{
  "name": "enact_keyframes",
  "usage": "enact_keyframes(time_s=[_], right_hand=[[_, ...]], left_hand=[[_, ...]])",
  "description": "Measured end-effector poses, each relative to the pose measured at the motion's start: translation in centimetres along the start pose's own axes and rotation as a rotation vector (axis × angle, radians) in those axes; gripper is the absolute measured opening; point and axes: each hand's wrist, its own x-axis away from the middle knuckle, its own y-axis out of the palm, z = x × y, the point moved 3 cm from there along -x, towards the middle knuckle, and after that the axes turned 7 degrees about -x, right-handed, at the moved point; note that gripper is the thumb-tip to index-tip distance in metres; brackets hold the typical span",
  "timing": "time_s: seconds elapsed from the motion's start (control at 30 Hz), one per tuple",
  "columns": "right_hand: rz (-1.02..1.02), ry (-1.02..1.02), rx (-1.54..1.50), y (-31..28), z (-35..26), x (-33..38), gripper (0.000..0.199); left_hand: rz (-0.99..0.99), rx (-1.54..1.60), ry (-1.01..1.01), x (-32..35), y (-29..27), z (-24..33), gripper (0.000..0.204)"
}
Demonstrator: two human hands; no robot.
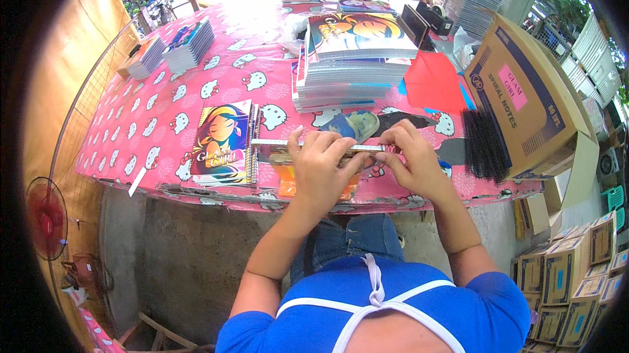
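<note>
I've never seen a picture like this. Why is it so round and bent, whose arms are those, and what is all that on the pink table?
There is no machine here: the one picture comes from a wide-angle camera worn on a person's head, looking down, which bends straight edges near the rim. The two bare arms rising from the bottom are that person's own. The left hand and right hand together hold a thin, long strip level at the near edge of the table; what it is I cannot tell. Left of the hands lies a spiral notebook, behind them a tall stack of notebooks, and to the right a black bundle of spiral coils beside a cardboard box. Another person's hands show at the far end.
</note>
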Motion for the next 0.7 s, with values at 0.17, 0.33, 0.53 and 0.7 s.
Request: enact_keyframes(time_s=[0.17,0.33,0.53,0.7], right_hand=[[-0.365,0.138,-0.158,-1.2,4.0,-5.1,0.031],[-0.381,-0.267,0.189,4.9,13.8,-5.8,0.042],[0.043,0.198,-0.068,2.7,14.2,-3.4,0.039],[-0.139,0.118,-0.701,-0.3,11.0,-1.8,0.035]], left_hand=[[0.026,0.03,0.011,0.6,-0.5,-0.2,0.025],[0.072,0.057,0.057,0.1,0.3,-0.2,0.028],[0.045,0.044,-0.017,0.3,-0.3,-0.4,0.031],[0.084,0.09,0.018,-0.2,0.2,-0.4,0.032]])
